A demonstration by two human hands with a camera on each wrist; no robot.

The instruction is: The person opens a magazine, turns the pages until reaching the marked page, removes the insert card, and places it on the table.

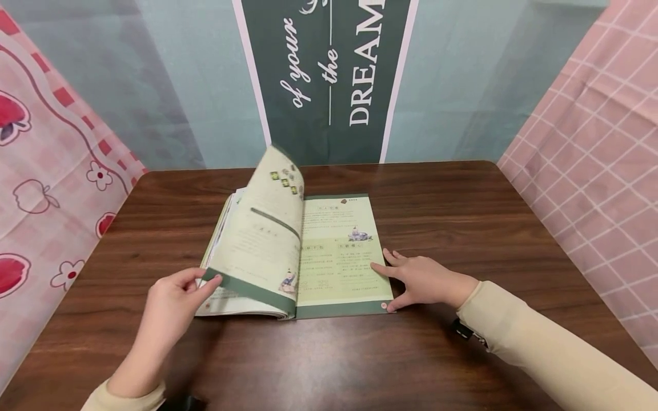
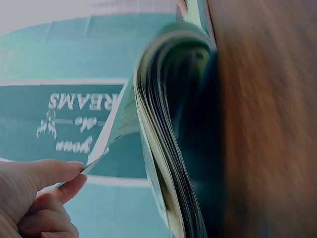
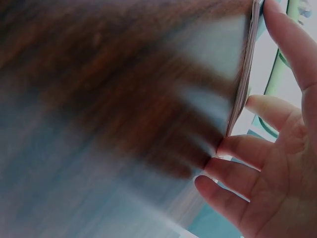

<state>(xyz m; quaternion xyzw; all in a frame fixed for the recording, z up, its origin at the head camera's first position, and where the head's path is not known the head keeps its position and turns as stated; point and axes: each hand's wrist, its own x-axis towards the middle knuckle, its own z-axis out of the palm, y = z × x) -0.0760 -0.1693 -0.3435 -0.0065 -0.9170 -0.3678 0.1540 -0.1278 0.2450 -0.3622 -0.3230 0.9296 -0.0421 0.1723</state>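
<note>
An illustrated book [image 1: 339, 274] with dark green borders lies spread on the table. My left hand [image 1: 172, 302] pinches the lower outer corner of a page [image 1: 257, 245] between thumb and finger. That page is raised and bowed over the left half, its top curling up near the spine. In the left wrist view the hand [image 2: 39, 198] grips the page's edge, beside the thick curved stack of pages [image 2: 163, 124]. My right hand [image 1: 424, 279] rests with spread fingers along the book's right edge, thumb at the lower corner. The right wrist view shows this hand [image 3: 277, 163] against the book's edge [image 3: 242, 84].
The brown wooden table [image 1: 329, 365] reaches back to a blue-grey cloth backdrop [image 1: 452, 85] with a dark lettered panel [image 1: 319, 137]. A pink fruit-print cloth [image 1: 46, 188] hangs on the left, a pink checked one [image 1: 591, 114] on the right. A dark wrist strap [image 1: 465, 330] shows at my right sleeve.
</note>
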